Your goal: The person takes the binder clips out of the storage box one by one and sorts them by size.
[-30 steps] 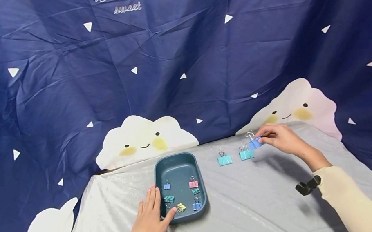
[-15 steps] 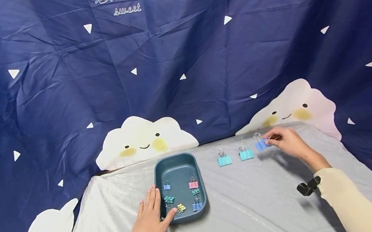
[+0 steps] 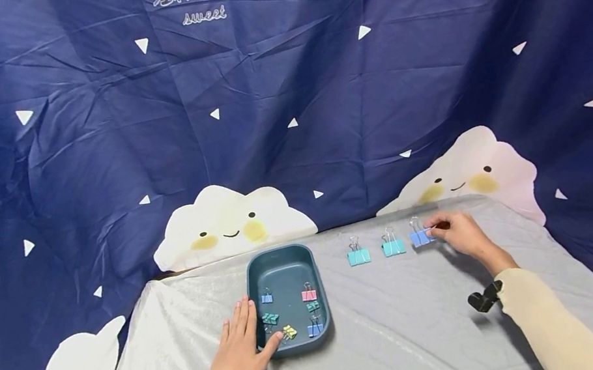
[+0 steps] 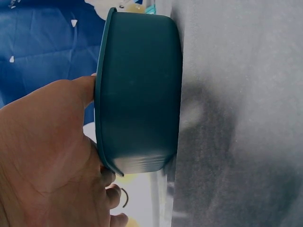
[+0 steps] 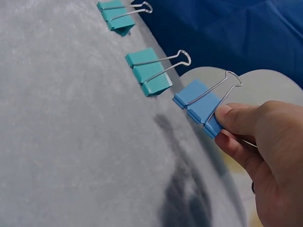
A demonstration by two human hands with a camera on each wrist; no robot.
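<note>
Between thumb and fingers, my right hand [image 3: 462, 237] pinches one end of a blue binder clip [image 5: 199, 106], its wire handles pointing away from me. In the head view this clip stands to the right of two turquoise binder clips [image 3: 393, 248] [image 3: 359, 257], forming a row with them. My left hand [image 3: 232, 355] rests at the left side of a dark teal tray [image 3: 279, 255], straight fingers along its wall and thumb over the near rim. Inside the tray lie small binder clips: a pink one [image 3: 309, 295], a yellow one [image 3: 289, 332], blue ones [image 3: 315, 329] and green ones [image 3: 270, 318].
A grey cloth [image 3: 386, 354] covers the table under the tray and clips. Behind its far edge hangs a navy curtain [image 3: 255, 86] with white clouds and triangles. A black wrist camera [image 3: 486, 298] sticks out from the right wrist.
My right hand has moved right and then down toward the cloth with the blue binder clip, away from the middle turquoise clip it overlapped. The left hand and tray have stayed put.
</note>
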